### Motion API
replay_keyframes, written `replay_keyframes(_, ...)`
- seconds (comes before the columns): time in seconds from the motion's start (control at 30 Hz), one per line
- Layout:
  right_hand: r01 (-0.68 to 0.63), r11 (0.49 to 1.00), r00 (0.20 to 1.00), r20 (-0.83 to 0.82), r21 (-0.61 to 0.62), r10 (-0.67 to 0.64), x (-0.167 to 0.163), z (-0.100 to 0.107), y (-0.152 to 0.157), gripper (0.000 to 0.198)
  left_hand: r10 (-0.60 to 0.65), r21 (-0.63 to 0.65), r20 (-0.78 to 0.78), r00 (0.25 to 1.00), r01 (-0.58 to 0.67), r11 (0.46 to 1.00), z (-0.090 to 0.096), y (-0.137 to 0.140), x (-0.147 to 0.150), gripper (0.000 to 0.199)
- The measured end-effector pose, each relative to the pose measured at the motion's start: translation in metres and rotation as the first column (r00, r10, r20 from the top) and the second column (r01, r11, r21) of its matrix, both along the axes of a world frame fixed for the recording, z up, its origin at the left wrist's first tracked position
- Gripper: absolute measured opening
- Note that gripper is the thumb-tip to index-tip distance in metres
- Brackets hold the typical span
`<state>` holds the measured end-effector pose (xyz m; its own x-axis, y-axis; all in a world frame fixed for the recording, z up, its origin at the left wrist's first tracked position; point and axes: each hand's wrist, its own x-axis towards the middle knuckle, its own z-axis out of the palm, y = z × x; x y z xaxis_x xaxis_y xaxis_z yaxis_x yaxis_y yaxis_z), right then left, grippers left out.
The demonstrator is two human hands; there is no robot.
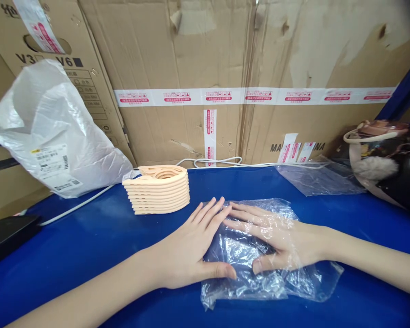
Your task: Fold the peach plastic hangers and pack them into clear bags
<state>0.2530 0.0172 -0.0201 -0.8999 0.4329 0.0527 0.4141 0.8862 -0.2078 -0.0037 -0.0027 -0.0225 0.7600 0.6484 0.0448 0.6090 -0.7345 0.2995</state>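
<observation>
A crumpled clear plastic bag lies on the blue tabletop between and under my hands. My left hand rests flat at the bag's left edge, fingers stretched and thumb out over the film. My right hand is spread flat, with shiny clear film over its fingers and back; it seems to be inside the bag. The fingertips of both hands meet near the bag's top edge. Just beyond my left hand stands a neat stack of cream plastic pieces, which look like folded hangers.
A white plastic mailer bag with labels leans at the back left. A dark phone sits at the left, near a white cable. Large taped cardboard boxes wall off the back. Another clear bag and a dark handbag with a pompom are at the right.
</observation>
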Motion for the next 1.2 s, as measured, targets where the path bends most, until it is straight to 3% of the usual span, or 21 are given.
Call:
replay_keyframes(0.23,-0.053,0.994,0.995,-0.074,0.091,0.06,0.001,-0.004,0.002,0.086,-0.049,0.019,0.024,0.998,0.049,0.999,0.004,-0.003,0.005,0.099)
replay_keyframes(0.57,-0.059,0.992,0.99,-0.117,0.115,0.073,0.001,-0.002,0.001,0.093,-0.065,0.048,0.031,0.997,0.064,0.997,0.004,-0.003,0.006,0.096)
replay_keyframes(0.9,0.046,0.995,0.998,-0.046,0.089,-0.042,0.011,0.003,0.006,0.083,-0.001,0.019,0.026,1.0,0.001,1.0,0.0,-0.001,0.007,0.101)
replay_keyframes(1.2,0.239,0.966,0.97,0.074,-0.097,-0.233,0.043,0.02,0.001,0.079,0.047,-0.047,-0.044,0.998,-0.049,0.998,0.013,0.0,0.005,0.097)
